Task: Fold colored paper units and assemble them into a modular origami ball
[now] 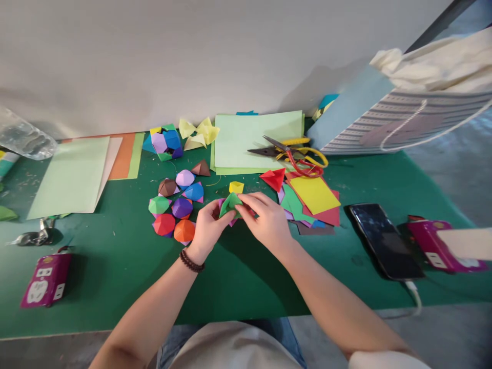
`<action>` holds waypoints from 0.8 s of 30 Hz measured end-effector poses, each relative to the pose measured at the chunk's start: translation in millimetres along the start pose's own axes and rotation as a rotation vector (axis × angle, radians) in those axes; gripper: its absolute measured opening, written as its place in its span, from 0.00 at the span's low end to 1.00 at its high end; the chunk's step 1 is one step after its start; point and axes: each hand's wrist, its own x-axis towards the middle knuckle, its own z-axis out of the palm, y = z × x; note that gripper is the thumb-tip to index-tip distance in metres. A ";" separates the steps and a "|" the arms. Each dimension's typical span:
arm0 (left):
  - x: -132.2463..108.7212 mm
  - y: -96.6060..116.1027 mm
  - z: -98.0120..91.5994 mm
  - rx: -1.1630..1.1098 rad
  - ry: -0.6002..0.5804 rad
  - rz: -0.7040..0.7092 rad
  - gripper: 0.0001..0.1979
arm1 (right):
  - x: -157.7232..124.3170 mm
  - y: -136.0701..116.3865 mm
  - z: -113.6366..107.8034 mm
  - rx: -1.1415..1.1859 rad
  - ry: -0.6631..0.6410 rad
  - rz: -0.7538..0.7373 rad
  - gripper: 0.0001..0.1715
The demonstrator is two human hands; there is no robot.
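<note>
**Seven round paper shapes made, one green piece in the hands**

A green paper piece [229, 205] is held up over the green table [246, 289], near the middle. Its left side is pinched between the thumb and fingers of the left hand [208, 223]. Its right side is pinched by the thumb and fingertips of the right hand [266, 218]. Some pink and purple paper can be seen just under it, but how the papers are joined is hidden by the fingers.

A lot seems to have been done. Seven small round shapes [182, 207] are grouped just beside the left hand, in red, orange, green, blue, brown and two purples. A bigger ball of many colors [167, 142] is set behind them, near the wall. By its look, it is put together from folded parts.

Some parts look only half done. A brown pointed piece [201, 168], a small yellow piece [236, 187], a red folded piece [273, 179] and some pale yellow pieces [200, 130] are left loose.

More paper has not been folded. Flat colored squares [315, 195] are piled on the right, below the scissors [303, 154]. The green piece itself seems to be only partly shaped.
</note>
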 end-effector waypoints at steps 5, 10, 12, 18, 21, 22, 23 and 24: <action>-1.3 5.2 1.6 -0.017 -0.063 -0.015 0.20 | 0.1 5.1 -1.7 -0.075 -0.023 0.022 0.16; -0.9 8.7 1.6 -0.059 -0.088 -0.080 0.23 | 0.9 7.5 -2.9 -0.081 -0.045 0.035 0.16; 0.2 7.6 1.1 -0.139 -0.102 -0.112 0.19 | 1.4 6.9 -3.8 -0.056 -0.046 0.038 0.15; 4.4 1.0 0.5 -0.383 -0.039 -0.194 0.15 | 2.3 4.7 -4.8 -0.002 -0.007 0.049 0.13; 4.7 -0.7 0.9 -0.387 -0.040 -0.197 0.14 | 2.3 3.4 -3.7 0.000 -0.006 0.053 0.11; 4.4 -1.0 1.0 -0.380 -0.051 -0.194 0.14 | 2.4 3.0 -3.5 0.011 -0.006 0.063 0.11; 3.8 -1.2 1.1 -0.372 -0.061 -0.187 0.15 | 2.6 2.7 -3.5 0.029 -0.003 0.076 0.11; 3.2 -1.5 1.2 -0.362 -0.072 -0.174 0.15 | 2.9 2.6 -3.7 0.055 0.002 0.094 0.10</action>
